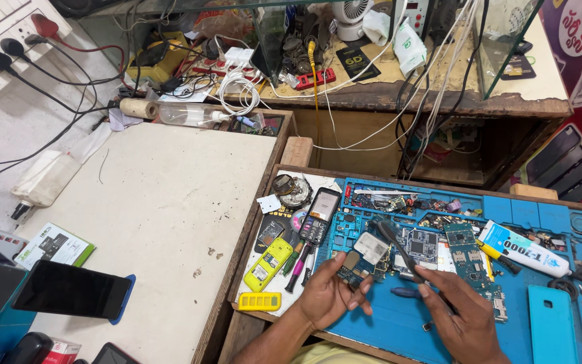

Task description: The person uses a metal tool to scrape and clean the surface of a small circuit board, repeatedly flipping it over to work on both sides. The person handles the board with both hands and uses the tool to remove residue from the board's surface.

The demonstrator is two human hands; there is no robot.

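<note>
Two hands over a blue repair mat (399, 323), rest of the bench is clutter. Far left: wall socket strip (5, 30) with black and red plugs, a clear squeeze bottle (45, 178) lying on its side, a dark smartphone (72, 290) face up near the white tabletop's (170, 202) front edge. Next over, in the wooden tray: yellow keypad phone shell (269, 264), small yellow keypad strip (259, 301), black feature phone (318, 216) with its screen up. Left hand (328, 296) is closed around a small phone circuit board (365, 256), thumb and fingers pinching its lower edge, board lifted off the mat and tilted toward the camera. Right hand (463, 317) grips a dark-handled tool (399, 249), fingers wrapped on the shaft; tip sits at the board's upper right side, can't tell if it's touching. Right of that: loose green boards (466, 253), a white adhesive tube (523, 251) lying flat, a blue phone back cover (550, 323). Risks, my read: board is held in air by one edge only, so pressure from the tool could flex it or pop it out of the pinch. A slip of the tip could scrape parts off the board. Loose bits on the mat below could get swept off by either wrist.
</note>
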